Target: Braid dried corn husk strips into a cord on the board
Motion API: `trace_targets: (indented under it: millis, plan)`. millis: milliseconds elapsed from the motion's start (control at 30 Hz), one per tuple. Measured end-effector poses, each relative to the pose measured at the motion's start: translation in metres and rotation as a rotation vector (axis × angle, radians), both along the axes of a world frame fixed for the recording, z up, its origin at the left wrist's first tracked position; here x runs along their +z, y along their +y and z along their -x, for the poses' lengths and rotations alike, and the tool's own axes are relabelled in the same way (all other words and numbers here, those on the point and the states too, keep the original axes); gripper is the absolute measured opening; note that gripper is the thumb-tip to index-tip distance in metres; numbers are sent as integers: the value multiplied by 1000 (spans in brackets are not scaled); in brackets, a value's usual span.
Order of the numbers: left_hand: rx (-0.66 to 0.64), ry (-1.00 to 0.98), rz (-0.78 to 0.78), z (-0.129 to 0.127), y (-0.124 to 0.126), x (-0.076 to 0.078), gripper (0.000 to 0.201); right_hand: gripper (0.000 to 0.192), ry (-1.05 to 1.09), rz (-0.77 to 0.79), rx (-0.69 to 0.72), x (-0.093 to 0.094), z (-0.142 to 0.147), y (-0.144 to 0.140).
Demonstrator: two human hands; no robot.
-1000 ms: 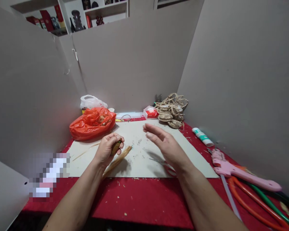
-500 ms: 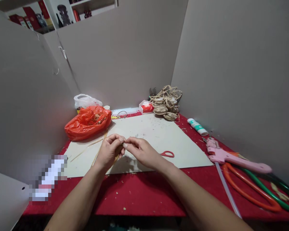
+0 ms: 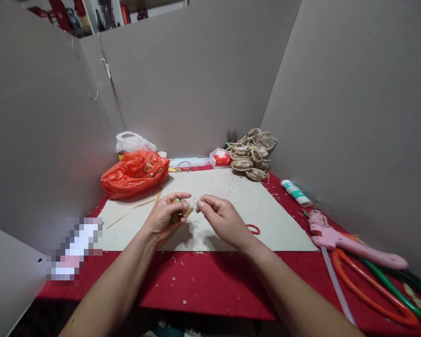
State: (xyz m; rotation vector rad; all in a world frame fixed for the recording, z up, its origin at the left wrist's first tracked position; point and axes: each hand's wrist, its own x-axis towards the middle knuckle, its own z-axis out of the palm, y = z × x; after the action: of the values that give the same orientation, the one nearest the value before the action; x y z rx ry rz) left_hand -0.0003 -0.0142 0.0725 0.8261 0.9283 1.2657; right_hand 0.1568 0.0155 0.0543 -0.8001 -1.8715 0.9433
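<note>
My left hand (image 3: 164, 216) is curled above the pale board (image 3: 228, 185), its fingers around a tan straw strip (image 3: 189, 212) whose end points toward the right. A small green item, its kind unclear, shows between thumb and fingers. Just to the right, my right hand (image 3: 221, 219) is closed in a pinch; whatever its fingertips hold is too small to name. A narrow gap separates the two hands. Partly hidden behind the right wrist, a red handle loop (image 3: 254, 229), like that of scissors, lies on the board.
Loose straw strips (image 3: 129, 213) lie left, by a red plastic bag (image 3: 133, 177). Woven straw pieces (image 3: 250, 157) are heaped at the back, beside a tissue pack (image 3: 220, 159). A pink glue gun (image 3: 354, 248), large orange-handled shears (image 3: 372, 292) and a white-green roll (image 3: 296, 193) sit right.
My hands, fingertips together before, have come apart, and the green item and straw end now show in the left one. The whole view has shifted slightly.
</note>
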Motion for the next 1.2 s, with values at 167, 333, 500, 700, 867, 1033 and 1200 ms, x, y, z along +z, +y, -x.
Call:
trace_targets:
  millis: [167, 333, 500, 700, 867, 1033, 1200]
  plan:
    - [-1, 196, 12, -1, 2, -7, 25, 25, -41, -37, -16, 1, -2, 0]
    - [-16, 243, -1, -2, 4, -9, 18, 26, -83, -87, -45, 2, -4, 0]
    - [-126, 195, 12, 6, 5, -8, 19, 25, -101, -136, -53, 2, -5, 1]
    - [-266, 19, 111, 20, 5, -2, 34, 26, -77, -49, 4, 3, -2, 0]
    - [-216, 11, -11, 22, 3, -1, 28, 30, -59, 44, 62, 2, 4, -5]
    - [-135, 65, -85, 19, -2, 1, 30, 28, -35, 56, 43, 2, 7, -13]
    - [-50, 217, -188, 10, -6, 1, 30, 28, 21, 81, 26, 0, 8, -23]
